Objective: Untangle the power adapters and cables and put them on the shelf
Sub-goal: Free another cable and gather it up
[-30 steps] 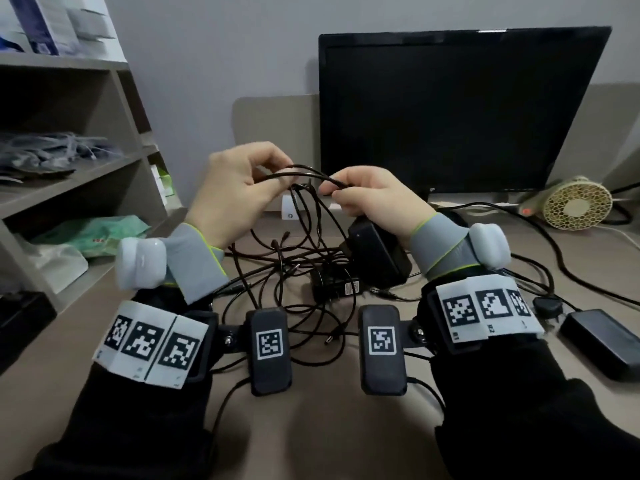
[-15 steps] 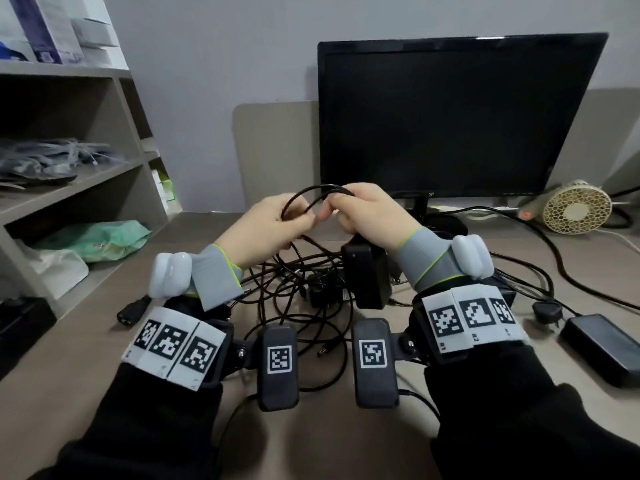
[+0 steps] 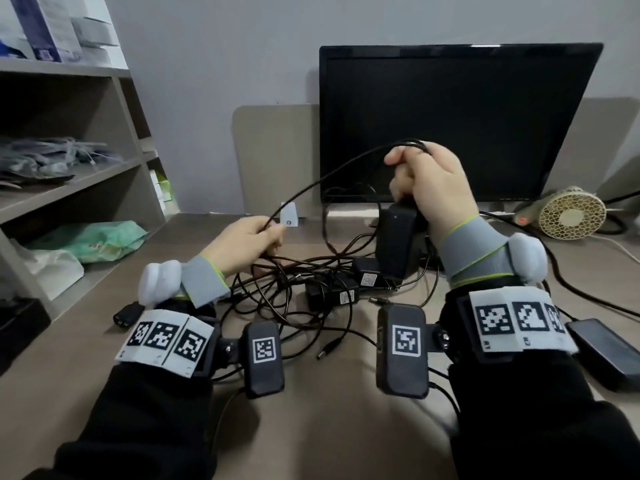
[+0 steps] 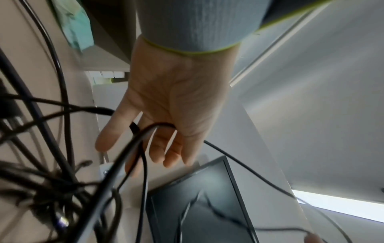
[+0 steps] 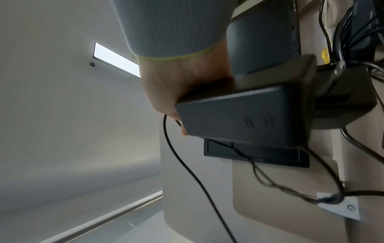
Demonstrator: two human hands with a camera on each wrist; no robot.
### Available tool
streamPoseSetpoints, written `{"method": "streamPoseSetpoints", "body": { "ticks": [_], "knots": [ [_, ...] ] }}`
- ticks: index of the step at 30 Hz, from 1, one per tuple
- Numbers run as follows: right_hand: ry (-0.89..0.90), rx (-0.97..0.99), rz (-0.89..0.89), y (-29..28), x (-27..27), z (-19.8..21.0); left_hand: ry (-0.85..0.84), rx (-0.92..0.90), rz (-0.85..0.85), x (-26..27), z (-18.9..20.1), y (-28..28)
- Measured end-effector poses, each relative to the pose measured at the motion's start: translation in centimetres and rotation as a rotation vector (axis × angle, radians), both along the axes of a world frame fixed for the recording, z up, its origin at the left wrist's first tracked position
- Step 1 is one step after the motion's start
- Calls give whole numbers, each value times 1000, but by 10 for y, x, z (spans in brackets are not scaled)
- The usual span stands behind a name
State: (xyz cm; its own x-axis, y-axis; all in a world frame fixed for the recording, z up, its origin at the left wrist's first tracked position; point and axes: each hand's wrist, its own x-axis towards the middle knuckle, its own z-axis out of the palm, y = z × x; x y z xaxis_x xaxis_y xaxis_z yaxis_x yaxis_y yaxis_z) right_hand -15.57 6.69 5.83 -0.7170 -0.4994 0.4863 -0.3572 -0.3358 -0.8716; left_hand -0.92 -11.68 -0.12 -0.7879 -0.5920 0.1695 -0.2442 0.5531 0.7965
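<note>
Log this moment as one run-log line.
left hand: pinches cable | right hand: holds adapter, cable loop | tangle: on desk | shelf: nothing placed yet

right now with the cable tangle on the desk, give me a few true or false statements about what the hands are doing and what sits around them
1. The right hand grips a black power adapter lifted above the desk. True.
2. The left hand lies flat and empty on the desk. False: it holds a thin black cable that runs up to the right hand.
3. The monitor behind the hands is dark. True.
4. Every adapter is already on the shelf. False: two small adapters lie in the tangle on the desk.
5. A small fan lies on the desk to the right of the monitor. True.
</note>
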Motion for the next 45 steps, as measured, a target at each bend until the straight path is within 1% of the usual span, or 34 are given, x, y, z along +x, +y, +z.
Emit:
{"method": "streamPoseSetpoints", "body": {
  "ticks": [2,3,5,9,11,13,14,17,19,20,22,25,27,29,30,32,35,36,38,42,43,45],
  "knots": [
    [-34,47,16,1,-1,-5,57,79,40,7,5,0],
    [-46,70,36,0,0,-7,72,75,41,8,6,-1],
    [-39,110,93,-2,4,-9,89,-10,35,8,10,1],
    [58,213,274,-2,14,-7,178,-278,-38,-4,19,15],
    [144,269,333,-2,19,-5,210,-334,-109,-10,21,25],
    [206,300,359,-1,24,-1,184,-343,-148,-15,17,28],
    [218,307,369,-1,25,0,171,-312,-142,-17,14,26],
    [235,316,378,1,27,2,121,-139,-120,-20,4,21],
    [247,319,373,0,26,0,58,-98,-126,-23,-1,23],
    [250,325,366,-1,26,0,54,-76,-132,-26,-3,25],
    [246,333,344,-2,26,-1,108,-22,-132,-30,-4,29],
    [204,349,248,-5,20,-4,212,-47,-137,-33,1,32],
    [195,395,166,-9,15,-10,319,-54,-148,-30,14,33],
    [238,505,131,-15,13,-19,467,-1,-166,-22,32,37],
    [259,563,142,-17,14,-22,526,19,-180,-17,41,39],
    [298,638,202,-23,20,-25,583,38,-215,-5,55,44],
    [334,626,322,-25,26,-25,607,72,-247,4,62,50],
    [336,601,333,-25,28,-25,611,87,-245,6,63,50],
    [340,549,299,-24,29,-25,607,101,-218,5,60,48],
    [357,509,196,-27,29,-26,494,68,-33,-6,47,40],
    [366,501,174,-28,30,-26,458,65,-20,-8,44,40],
    [374,468,143,-29,29,-26,390,77,-51,-9,43,41]
  ]
}}
